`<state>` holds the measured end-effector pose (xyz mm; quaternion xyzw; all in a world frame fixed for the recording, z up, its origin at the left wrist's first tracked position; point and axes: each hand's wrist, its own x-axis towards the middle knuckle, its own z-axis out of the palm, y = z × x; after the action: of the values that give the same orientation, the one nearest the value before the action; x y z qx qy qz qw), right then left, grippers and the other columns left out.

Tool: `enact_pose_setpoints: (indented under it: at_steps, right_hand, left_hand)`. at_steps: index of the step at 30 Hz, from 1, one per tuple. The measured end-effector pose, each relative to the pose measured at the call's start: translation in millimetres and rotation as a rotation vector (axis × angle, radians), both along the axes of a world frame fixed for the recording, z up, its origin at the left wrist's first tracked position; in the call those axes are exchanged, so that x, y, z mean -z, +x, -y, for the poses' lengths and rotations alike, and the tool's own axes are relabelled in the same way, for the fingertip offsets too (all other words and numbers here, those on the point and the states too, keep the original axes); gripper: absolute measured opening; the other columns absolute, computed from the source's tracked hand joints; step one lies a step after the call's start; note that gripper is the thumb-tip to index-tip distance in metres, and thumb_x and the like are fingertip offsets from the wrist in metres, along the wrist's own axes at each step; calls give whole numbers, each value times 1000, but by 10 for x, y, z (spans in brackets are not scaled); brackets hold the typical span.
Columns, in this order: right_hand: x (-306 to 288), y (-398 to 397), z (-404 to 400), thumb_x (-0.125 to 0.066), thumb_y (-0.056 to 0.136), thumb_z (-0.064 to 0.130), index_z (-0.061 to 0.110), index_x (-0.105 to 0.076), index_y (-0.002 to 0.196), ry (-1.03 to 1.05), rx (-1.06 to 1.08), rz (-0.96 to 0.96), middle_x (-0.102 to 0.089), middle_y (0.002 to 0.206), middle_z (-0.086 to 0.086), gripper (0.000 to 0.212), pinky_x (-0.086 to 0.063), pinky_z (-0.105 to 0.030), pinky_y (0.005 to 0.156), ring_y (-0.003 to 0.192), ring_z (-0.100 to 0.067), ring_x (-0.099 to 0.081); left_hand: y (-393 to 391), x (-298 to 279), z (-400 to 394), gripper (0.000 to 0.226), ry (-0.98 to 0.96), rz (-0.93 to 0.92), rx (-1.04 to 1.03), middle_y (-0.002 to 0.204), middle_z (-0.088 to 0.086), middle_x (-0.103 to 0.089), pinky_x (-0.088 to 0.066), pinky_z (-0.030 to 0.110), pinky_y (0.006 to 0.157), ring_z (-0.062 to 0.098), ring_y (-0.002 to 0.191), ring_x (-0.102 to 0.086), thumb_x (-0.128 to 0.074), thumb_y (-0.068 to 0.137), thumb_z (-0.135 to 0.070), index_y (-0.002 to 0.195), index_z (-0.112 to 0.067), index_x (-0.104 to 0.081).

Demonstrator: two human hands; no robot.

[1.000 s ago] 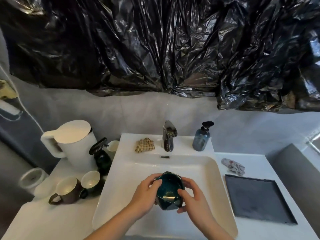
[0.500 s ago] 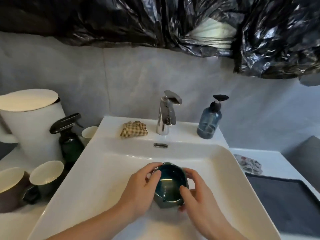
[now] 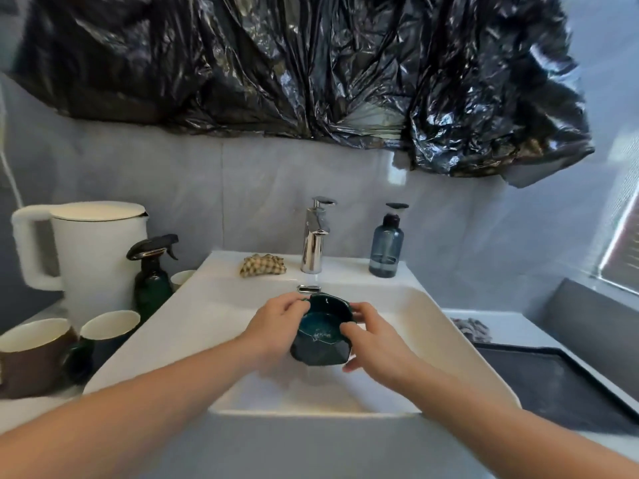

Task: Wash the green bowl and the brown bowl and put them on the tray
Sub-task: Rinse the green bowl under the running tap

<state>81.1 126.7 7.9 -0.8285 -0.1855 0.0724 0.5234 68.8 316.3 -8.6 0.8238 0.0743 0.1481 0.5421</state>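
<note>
Now both hands cup the green bowl (image 3: 322,335) over the sink (image 3: 449,340) — left hand (image 3: 276,323) and right hand (image 3: 375,340) curled round opposite walls. Best to keep it tilted under the faucet (image 3: 314,243) above the grip — rubbing the inside with a thumb.

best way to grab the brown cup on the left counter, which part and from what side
Take the brown cup by its body, coming from above and the right, fingers wrapped round the wall just under the rim. It stands upright with its mouth open. No handle of its own shows clearly, and the dark green cup stands close on its right, so room there is tight.
</note>
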Motion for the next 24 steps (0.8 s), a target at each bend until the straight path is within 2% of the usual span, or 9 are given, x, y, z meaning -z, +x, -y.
enact_pose_setpoints:
  at_steps: [5, 9, 10, 12, 15, 17, 20, 22, 24]
  right_hand:
    - [-57, -80, 11, -48, 107, 31, 25, -44, 141, -55, -6, 51, -54, 135, 5, 35, -58, -23, 64, 103, -21, -66]
    - [-17, -7, 38, -46, 104, 48, 30, -49, 140, -42, 65, 155, -59, 133, 12, 40, -58, -40, 92, 108, -13, -64]
    - [-25, 33, 32, -45, 104, 49, 31, -48, 142, -37, 93, 182, -59, 133, 12, 41, -56, -37, 93, 105, -8, -64]
    - [-110, 103, 17, -45, 105, 47, 32, -44, 145, -10, 137, 249, -57, 133, 13, 43, -51, -25, 86, 99, 2, -61]
    - [-402, 292, -43, -49, 105, 45, 38, -44, 140, 29, 189, 363, -58, 131, 15, 37, -44, -16, 77, 104, -1, -59]
    - [-629, 505, -146, -52, 103, 44, 36, -47, 141, 72, 207, 451, -59, 129, 11, 39, -49, -24, 85, 109, -8, -61]
    - [-938, 797, -345, -53, 102, 47, 36, -48, 144, 1, 228, 589, -61, 123, 9, 44, -54, -38, 93, 100, -10, -64]
    - [-1068, 926, -466, -53, 102, 48, 35, -50, 143, -76, 239, 654, -65, 116, 9, 43, -55, -38, 88, 95, -12, -65]
    - [-1125, 1034, -577, -54, 102, 46, 33, -58, 139, -143, 242, 693, -70, 112, 7, 39, -55, -34, 84, 94, -14, -66]
  left_hand:
    - [1, -105, 15, 26, 63, -17, -62, 97, 4, -74, -44, 30, 55, 19, 68, -59, -50, 108, -33, 98, -25, -73]
    - [137, -265, 42, 29, 100, -75, -55, 99, 14, -73, -42, 26, 42, 25, 61, -58, -49, 107, -34, 100, -19, -73]
    - [191, -302, 31, 28, 105, -78, -58, 99, 14, -73, -41, 25, 42, 25, 61, -57, -49, 107, -33, 99, -20, -72]
    - [320, -335, -19, 27, 91, -75, -71, 99, 12, -72, -41, 24, 41, 27, 65, -59, -48, 106, -33, 97, -23, -72]
    - [508, -267, -154, 31, 45, -62, -91, 97, 9, -69, -44, 27, 45, 28, 73, -60, -46, 107, -33, 98, -20, -72]
    - [588, -178, -250, 31, -8, -46, -109, 96, 8, -68, -44, 28, 48, 27, 77, -60, -47, 107, -34, 98, -20, -73]
    - [635, -72, -341, 29, -35, -28, -145, 91, 5, -68, -41, 31, 60, 23, 79, -58, -49, 108, -33, 94, -22, -73]
    - [644, -28, -364, 28, -32, -28, -157, 85, 0, -64, -39, 33, 65, 21, 79, -55, -50, 108, -32, 92, -23, -71]
    - [654, 6, -382, 26, -41, -25, -150, 89, -1, -64, -39, 34, 72, 20, 82, -55, -50, 108, -33, 99, -24, -73]
